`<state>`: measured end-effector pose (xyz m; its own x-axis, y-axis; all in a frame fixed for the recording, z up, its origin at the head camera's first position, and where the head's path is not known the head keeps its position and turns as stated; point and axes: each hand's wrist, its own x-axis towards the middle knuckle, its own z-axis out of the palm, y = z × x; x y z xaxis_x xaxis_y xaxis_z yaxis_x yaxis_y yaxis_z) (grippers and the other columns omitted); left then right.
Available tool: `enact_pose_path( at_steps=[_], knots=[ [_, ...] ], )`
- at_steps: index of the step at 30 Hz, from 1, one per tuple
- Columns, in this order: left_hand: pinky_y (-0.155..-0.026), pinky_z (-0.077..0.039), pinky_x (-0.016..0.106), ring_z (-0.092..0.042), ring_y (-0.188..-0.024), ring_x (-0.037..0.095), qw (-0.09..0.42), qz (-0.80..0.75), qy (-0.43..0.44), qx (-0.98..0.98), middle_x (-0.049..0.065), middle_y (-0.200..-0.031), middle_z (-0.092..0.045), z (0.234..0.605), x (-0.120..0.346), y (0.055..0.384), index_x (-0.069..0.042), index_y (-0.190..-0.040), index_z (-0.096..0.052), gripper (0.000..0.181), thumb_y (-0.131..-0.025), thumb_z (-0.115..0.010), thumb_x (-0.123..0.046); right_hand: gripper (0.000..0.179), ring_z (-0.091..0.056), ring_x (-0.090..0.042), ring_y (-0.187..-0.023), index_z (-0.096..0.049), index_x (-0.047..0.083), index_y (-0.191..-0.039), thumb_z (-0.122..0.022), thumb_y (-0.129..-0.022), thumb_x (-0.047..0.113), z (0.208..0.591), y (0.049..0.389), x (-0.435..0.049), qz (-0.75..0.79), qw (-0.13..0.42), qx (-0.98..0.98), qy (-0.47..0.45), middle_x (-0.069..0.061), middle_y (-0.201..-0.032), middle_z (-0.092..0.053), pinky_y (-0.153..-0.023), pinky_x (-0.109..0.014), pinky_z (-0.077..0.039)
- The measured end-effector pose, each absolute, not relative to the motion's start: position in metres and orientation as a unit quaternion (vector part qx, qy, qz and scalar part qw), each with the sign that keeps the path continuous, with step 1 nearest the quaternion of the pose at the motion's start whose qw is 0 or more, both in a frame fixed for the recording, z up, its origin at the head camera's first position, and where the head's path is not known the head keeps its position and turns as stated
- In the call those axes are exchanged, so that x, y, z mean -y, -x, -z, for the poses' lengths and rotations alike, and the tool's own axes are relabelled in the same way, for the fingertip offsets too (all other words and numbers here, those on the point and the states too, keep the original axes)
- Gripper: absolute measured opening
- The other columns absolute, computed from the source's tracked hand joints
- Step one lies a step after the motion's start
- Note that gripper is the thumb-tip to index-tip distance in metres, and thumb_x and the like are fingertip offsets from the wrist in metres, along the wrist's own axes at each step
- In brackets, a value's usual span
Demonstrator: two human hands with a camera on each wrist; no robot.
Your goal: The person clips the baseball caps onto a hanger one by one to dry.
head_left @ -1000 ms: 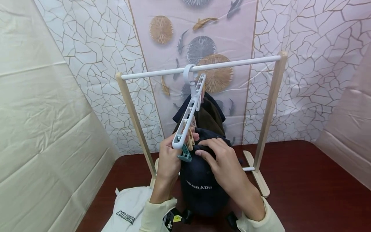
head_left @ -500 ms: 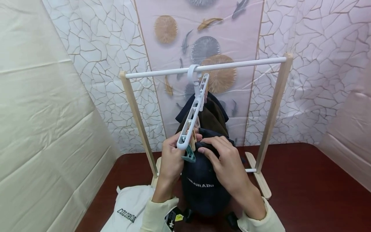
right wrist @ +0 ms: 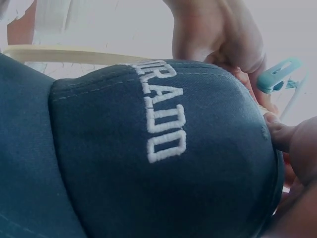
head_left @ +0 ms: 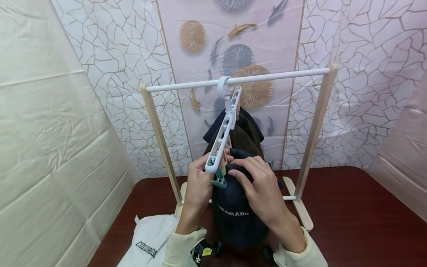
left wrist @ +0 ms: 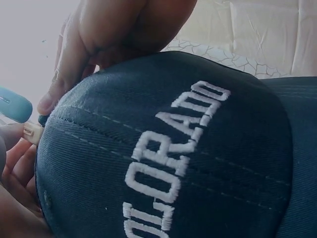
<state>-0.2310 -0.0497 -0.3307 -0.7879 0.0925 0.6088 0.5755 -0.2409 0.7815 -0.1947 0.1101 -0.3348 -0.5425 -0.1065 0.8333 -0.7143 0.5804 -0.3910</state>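
A dark navy cap (head_left: 238, 231) with white lettering hangs brim down below a white hanger (head_left: 217, 148). My left hand (head_left: 199, 185) holds a beige clothespin (left wrist: 32, 133) against the cap's upper edge; some of its fingertips are hidden behind the hanger. With thumb and fingers my right hand (head_left: 263, 185) pinches the top of the cap, right beside that clothespin. A teal clothespin (head_left: 219, 181) hangs at the hanger's near end, and nothing is seen in its jaws. In the right wrist view, my right thumb (right wrist: 280, 133) presses on the cap's crown.
The hanger hooks over the white rail (head_left: 280, 76) of a wooden-legged rack (head_left: 315, 137). Behind the navy cap hang dark and brown caps (head_left: 247, 135). A white cap (head_left: 148, 237) lies on the dark red table (head_left: 360, 207) at left. Cloth walls stand around.
The head view has shifted slightly, so the scene sits a little further right. Both hands keep their places at the clothespin and cap, with hardly any movement.
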Motion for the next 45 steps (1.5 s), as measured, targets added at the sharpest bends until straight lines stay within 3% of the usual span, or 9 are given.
enact_pose_path(
  at_steps=[12,23,33,45],
  knots=[
    [-0.099,-0.056,0.034,-0.069,-0.116,0.026,0.152,0.734,0.281,0.600,0.019,-0.113,-0.076,0.331,0.051,0.230,0.004,-0.124,-0.074,0.028,-0.107,-0.063,-0.015,0.023,-0.062,-0.018,-0.101,-0.078,0.008,-0.115,-0.080,-0.092,0.009,0.336,0.196,-0.109,-0.388,0.412,0.784,-0.255,-0.001,-0.112,-0.076,-0.086,-0.041,-0.045],
    [-0.104,-0.052,0.033,-0.066,-0.121,0.025,0.102,0.715,0.295,0.626,0.018,-0.122,-0.074,0.328,0.062,0.231,0.002,-0.128,-0.070,0.029,-0.110,-0.059,-0.016,0.022,-0.065,-0.021,-0.108,-0.076,0.007,-0.118,-0.077,-0.096,0.010,0.335,0.196,-0.108,-0.392,0.388,0.792,-0.260,-0.002,-0.115,-0.075,-0.096,-0.050,-0.049],
    [-0.108,-0.049,0.034,-0.061,-0.129,0.026,0.105,0.698,0.317,0.633,0.014,-0.135,-0.068,0.330,0.060,0.233,0.004,-0.129,-0.068,0.030,-0.110,-0.058,-0.016,0.023,-0.068,-0.024,-0.114,-0.075,0.007,-0.121,-0.074,-0.099,0.012,0.336,0.194,-0.111,-0.394,0.360,0.807,-0.253,-0.003,-0.119,-0.073,-0.100,-0.055,-0.048],
    [-0.106,-0.050,0.033,-0.063,-0.124,0.023,0.103,0.695,0.308,0.642,0.015,-0.131,-0.070,0.331,0.060,0.233,-0.002,-0.135,-0.068,0.031,-0.110,-0.058,-0.018,0.023,-0.067,-0.025,-0.116,-0.075,0.008,-0.123,-0.072,-0.100,0.013,0.335,0.192,-0.113,-0.385,0.347,0.817,-0.254,-0.003,-0.123,-0.073,-0.102,-0.056,-0.048]
  ],
)
